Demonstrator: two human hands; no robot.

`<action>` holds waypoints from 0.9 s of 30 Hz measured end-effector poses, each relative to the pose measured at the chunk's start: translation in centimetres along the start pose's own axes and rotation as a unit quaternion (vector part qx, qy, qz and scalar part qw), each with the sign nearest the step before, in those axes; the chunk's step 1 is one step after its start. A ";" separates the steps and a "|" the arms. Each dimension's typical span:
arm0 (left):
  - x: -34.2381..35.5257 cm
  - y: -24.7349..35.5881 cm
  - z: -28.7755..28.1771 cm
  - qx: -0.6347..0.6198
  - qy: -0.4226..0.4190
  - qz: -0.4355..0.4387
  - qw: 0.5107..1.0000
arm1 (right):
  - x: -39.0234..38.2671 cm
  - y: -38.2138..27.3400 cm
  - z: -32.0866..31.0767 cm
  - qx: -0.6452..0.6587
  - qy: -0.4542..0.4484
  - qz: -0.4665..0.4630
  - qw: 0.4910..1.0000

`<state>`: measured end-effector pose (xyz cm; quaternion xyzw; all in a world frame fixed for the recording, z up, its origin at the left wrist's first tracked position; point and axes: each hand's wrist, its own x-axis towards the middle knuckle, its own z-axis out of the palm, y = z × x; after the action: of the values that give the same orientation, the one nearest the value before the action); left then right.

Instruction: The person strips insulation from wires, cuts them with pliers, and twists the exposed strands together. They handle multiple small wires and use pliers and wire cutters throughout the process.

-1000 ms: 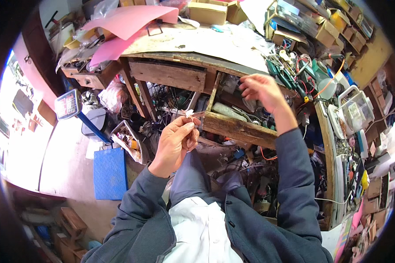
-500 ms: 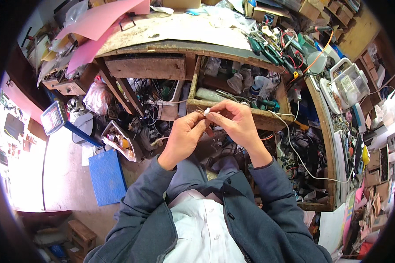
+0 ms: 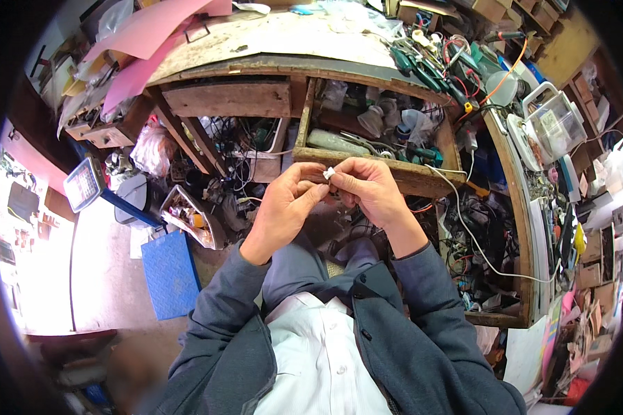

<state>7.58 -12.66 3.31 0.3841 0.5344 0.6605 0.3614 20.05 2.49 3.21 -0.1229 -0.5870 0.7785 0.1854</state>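
Note:
Both hands are raised close together in front of the open wooden drawer point(image 3: 387, 174). Between the thumb and fingers of my right hand point(image 3: 365, 188) is a small white piece point(image 3: 329, 173); its exact kind is too small to make out. My left hand point(image 3: 289, 207) is closed, its thumb and bent fingers pinched at the left of the white piece. Whatever sits between the left fingertips is hidden. Plastic wrapping, tools and a green-handled item point(image 3: 426, 158) lie in the drawer just beyond the hands.
The worktop point(image 3: 277, 41) carries pink sheets point(image 3: 145, 34) at left and green-handled pliers point(image 3: 422, 72) with wires at right. Below right, an open drawer holds tangled cables point(image 3: 474, 228). At left stand a weighing scale with a blue platform point(image 3: 169, 275) and a bin point(image 3: 194, 221).
The left hand has turned slightly and its fingers have shifted about the white piece. The thin brownish bit seen earlier at the left fingertips is now out of sight.

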 end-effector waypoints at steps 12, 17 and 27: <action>0.6 -1.3 -0.7 -0.044 0.018 -0.026 0.999 | -0.4 0.2 0.7 -0.063 0.037 0.001 0.997; 0.2 -1.9 -0.5 -0.027 0.020 -0.028 0.999 | -0.6 0.4 0.0 -0.099 0.026 0.016 0.995; 0.0 -0.4 -0.3 0.150 0.082 0.147 0.974 | 0.0 -0.8 1.6 -0.291 0.026 -0.122 0.949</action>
<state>7.35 -12.77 2.84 0.4530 0.5927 0.6480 0.1533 19.58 1.32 4.44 -0.1187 -0.7932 0.5420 0.2507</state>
